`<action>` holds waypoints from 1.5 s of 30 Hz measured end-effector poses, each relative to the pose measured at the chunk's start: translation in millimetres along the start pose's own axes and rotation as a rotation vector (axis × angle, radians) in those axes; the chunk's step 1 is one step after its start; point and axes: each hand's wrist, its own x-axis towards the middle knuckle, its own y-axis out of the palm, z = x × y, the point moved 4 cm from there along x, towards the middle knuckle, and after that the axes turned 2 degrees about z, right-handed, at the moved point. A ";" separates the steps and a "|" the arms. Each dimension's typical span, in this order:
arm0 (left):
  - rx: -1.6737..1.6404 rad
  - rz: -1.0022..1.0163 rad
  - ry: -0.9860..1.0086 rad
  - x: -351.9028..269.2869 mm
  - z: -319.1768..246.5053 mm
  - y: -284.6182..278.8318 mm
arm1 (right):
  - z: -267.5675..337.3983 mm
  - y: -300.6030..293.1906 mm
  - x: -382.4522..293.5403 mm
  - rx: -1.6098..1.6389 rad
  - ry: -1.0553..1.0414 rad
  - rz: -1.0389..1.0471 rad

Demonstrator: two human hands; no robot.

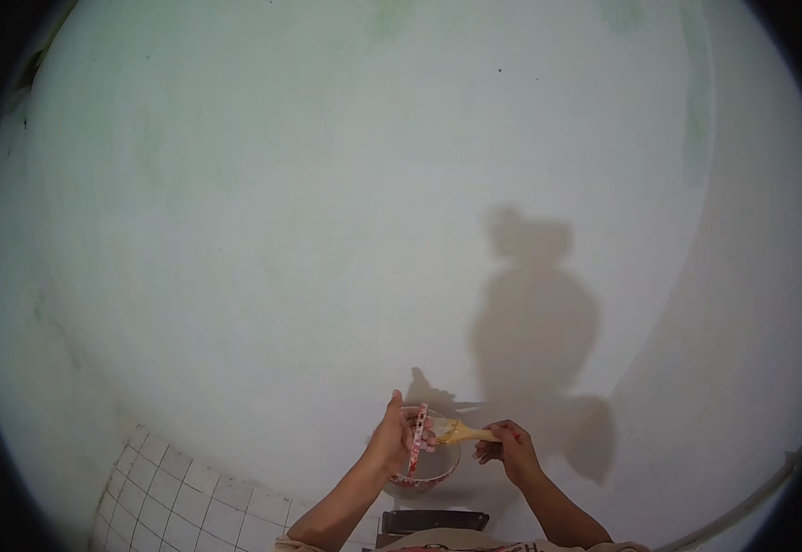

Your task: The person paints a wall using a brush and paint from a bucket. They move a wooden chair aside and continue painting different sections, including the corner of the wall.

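My left hand (395, 438) is at the paint bucket, with its thumb pointing up and its fingers behind the red-and-white spattered bucket handle (417, 441). Below it hangs the round paint bucket (435, 479), its rim smeared with red and white. In my right hand (513, 447) is a flat paintbrush (471, 434), gripped by its pale wooden handle. The brush lies roughly level over the bucket, bristles towards my left fingers. Whether the bristles touch those fingers is hard to tell. The bucket's contents are in shade.
A white wall (346, 228) with faint green patches fills most of the view and meets another wall (732, 290) at a corner on the right. White floor tiles (180, 490) show at lower left. A dark chair-like object (435, 521) is close to my body.
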 end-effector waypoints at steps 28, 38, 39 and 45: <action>-0.133 -0.537 0.308 -0.6 36.3 9.6 | 632.2 73.7 78.6 -0.096 -1.732 -0.081; -0.208 -0.539 0.202 -6.1 37.2 13.1 | 661.1 109.8 85.4 -0.895 -1.892 -0.501; -0.212 -0.536 0.194 -9.5 35.1 15.5 | 657.9 110.7 82.4 -0.899 -1.890 -0.506; -0.168 -0.515 0.299 -18.4 17.9 36.3 | 611.1 119.5 65.2 -1.086 -1.769 -0.575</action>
